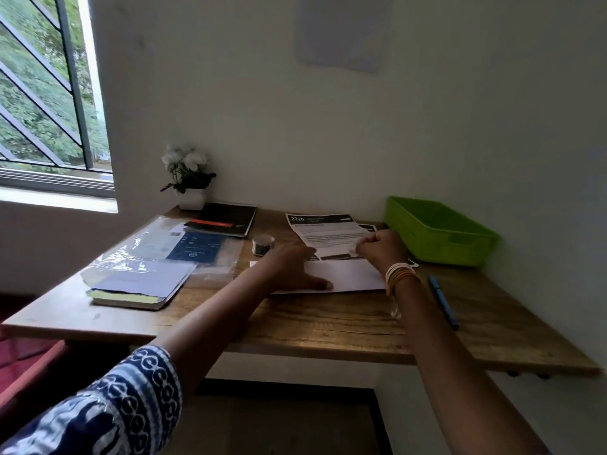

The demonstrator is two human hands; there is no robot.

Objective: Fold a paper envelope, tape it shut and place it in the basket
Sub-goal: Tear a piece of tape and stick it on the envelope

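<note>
From the head camera, a wooden plank desk (328, 320) stood against a white wall, with a barred window (49, 93) at the left and greenery outside. On the desk sat a small white pot of white flowers (187, 178), a black notebook (230, 218), a roll of clear tape (263, 244), a stack of papers and plastic sleeves (147, 267), a blue pen (443, 300) and, at the far right corner, a lime-green plastic basket (440, 231).

The left hand (292, 267) lay flat and open, fingers spread, pressing down on the left part of the white paper envelope (348, 275). The right hand (381, 247) (bangles on its wrist) was curled, its fingertips pinching the near edge of a printed white sheet with a black header (325, 231).

The envelope lay flat on the desk just in front of the printed sheet, near the basket but outside it, its long axis running left to right along the desk's front edge.
</note>
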